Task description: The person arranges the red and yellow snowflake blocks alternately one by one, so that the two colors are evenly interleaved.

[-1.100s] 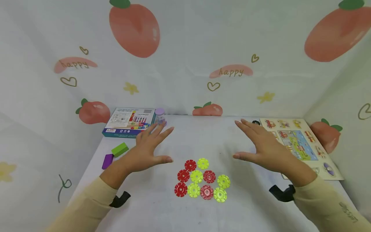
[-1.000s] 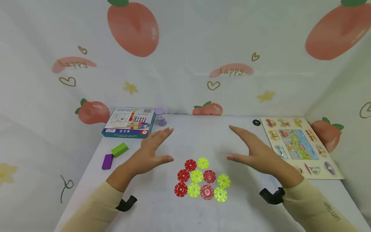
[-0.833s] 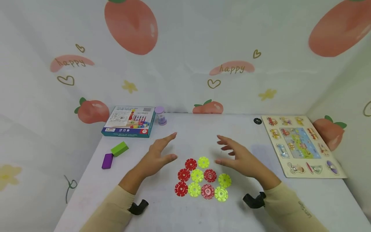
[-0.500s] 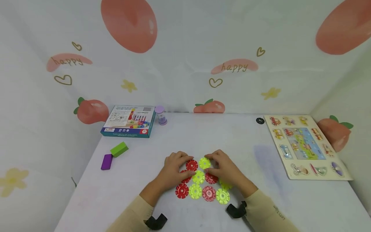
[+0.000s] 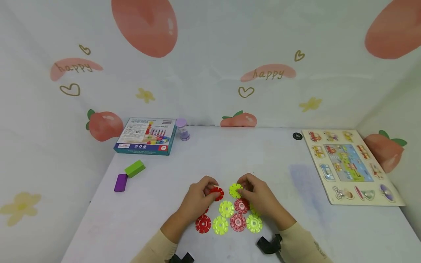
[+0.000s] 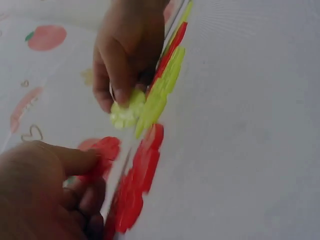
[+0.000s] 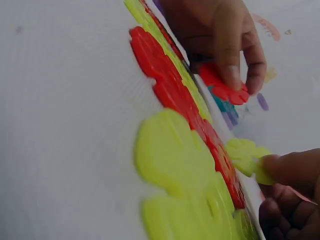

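My left hand pinches a red notched plastic disc between thumb and fingers. In the left wrist view that red disc is tilted up off the white table. My right hand pinches a yellow-green notched disc, and the right wrist view shows this yellow disc gripped at its edge by the thumb. Below the hands lie several more discs in rows, among them a red disc, a yellow disc and a pinkish-red disc. The left hand partly covers another red disc.
At the back left are a flat game box and a small purple-capped sand timer. A green block touches a purple block at left. A wooden picture puzzle board and a black round disc are at right.
Both hands have come in and down from wide apart over the table to the discs. Each has taken hold of one back-row disc: red in the left, yellow in the right.
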Tool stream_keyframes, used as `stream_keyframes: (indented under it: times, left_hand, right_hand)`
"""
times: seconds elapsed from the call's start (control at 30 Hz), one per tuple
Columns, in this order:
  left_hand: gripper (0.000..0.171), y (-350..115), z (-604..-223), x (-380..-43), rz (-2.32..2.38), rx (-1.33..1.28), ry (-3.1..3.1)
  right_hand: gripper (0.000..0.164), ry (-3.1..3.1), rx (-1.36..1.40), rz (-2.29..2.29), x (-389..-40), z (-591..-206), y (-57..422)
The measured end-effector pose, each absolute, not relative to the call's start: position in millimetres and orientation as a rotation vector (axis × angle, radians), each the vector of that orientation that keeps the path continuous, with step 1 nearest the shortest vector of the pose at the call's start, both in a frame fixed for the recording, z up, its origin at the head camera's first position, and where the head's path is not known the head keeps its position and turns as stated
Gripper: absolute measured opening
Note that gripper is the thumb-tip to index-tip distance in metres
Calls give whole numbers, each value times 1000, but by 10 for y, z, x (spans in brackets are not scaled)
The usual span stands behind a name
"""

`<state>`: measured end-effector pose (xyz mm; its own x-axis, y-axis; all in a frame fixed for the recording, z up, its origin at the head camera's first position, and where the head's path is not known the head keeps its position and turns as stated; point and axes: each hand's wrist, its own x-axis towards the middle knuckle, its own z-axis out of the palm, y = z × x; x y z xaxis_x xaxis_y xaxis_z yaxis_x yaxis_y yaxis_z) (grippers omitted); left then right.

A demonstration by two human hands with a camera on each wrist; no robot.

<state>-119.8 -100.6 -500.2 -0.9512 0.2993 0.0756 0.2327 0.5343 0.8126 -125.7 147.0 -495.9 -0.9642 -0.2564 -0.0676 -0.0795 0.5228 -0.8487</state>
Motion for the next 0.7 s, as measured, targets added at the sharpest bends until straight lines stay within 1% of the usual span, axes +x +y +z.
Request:
stream_keyframes:
  times: [0.07,0.17,0.3,0.37,0.43,0.57,0.7]
  left_hand:
    - [24,-1065,-4956,-1256,1516,409,2645]
    - [17,-1193,-4886,-1396,1597,314,2641]
    - [17,-1405,-4851,-1655,1518,186,2709]
    - [23,-1496,-4855,-1783,1413,135,2770]
    - [33,-1562,-4865,-1888,1292,103,2835]
    - [51,-1641,-4913,-2006,1073,103,2943]
    - [65,-1709,-4999,-2010,908,213,2992]
  right_hand:
    - [16,2536,-248,-1491,-1274,-4925,1495]
    - [13,2513,-211,-1572,-1335,-4835,1531]
    - [15,2511,-199,-1675,-1502,-4683,1538]
    - [15,2511,-198,-1706,-1617,-4625,1507]
    - [12,2496,-204,-1727,-1740,-4595,1442]
    - [8,2502,-204,-1633,-1974,-4610,1241]
    - [18,2545,-262,-1421,-2151,-4685,1025]
